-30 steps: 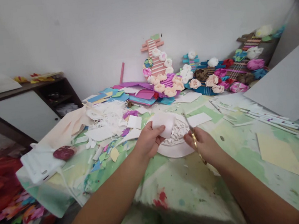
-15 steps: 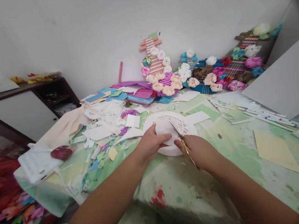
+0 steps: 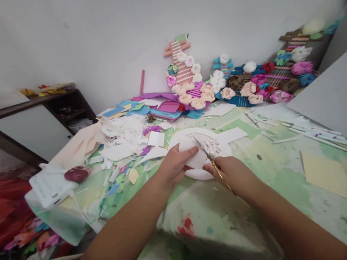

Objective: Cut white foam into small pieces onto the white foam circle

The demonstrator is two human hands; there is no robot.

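My left hand (image 3: 175,163) pinches a piece of white paper (image 3: 190,156), thumb on top, over the middle of the table. In my right hand (image 3: 228,173) is a pair of gold-handled scissors (image 3: 218,170), its blades pointing up and away at the paper's right edge. Beneath both lies a round white cutout with a strip (image 3: 233,135) reaching right. Small white snippets (image 3: 212,145) are heaped on it beside the blades. How far the blades are apart is hard to make out.
Against the wall lean guitar-shaped crafts (image 3: 183,72) with paper flowers. Shredded white paper (image 3: 126,129) and coloured scraps (image 3: 119,182) lie left. A white device (image 3: 50,188) with a cable sits at the left edge. Rolled paper sticks (image 3: 311,131) and a cream sheet (image 3: 330,174) lie right.
The view has shifted slightly, so the scene sits a little further right. Both hands keep their grip, and the scissors stay at the paper's edge.
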